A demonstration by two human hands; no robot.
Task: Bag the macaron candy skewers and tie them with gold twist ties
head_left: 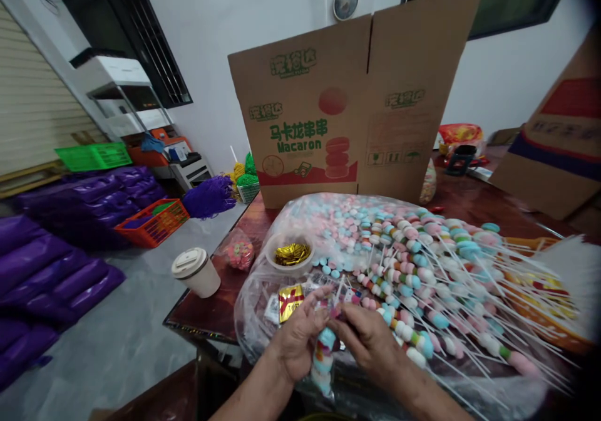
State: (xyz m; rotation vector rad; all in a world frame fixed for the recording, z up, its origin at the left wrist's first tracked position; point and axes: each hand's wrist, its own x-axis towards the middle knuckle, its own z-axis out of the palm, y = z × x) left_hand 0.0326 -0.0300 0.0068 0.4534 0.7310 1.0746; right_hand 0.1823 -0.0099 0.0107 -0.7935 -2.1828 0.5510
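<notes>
A marshmallow skewer (323,361) in a clear wrapper hangs between my two hands near the table's front edge. My left hand (298,330) is closed around its upper part. With bent fingers, my right hand (369,336) pinches the gathered neck of the wrapper; the exact grip is partly hidden. Just behind my left hand lies a gold packet (290,302) among small clear packets. A white bowl (275,259) of gold twist ties (292,254) stands farther back. To the right lies a large pile of pink, blue and white marshmallow skewers (417,277) on sticks.
A cardboard box (300,108) stands open at the table's back. A lidded cup (197,272) sits at the left edge beside a bag of red candies (239,252). Clear plastic sheeting (256,296) lies under the candy. An orange basket (539,321) is at the right.
</notes>
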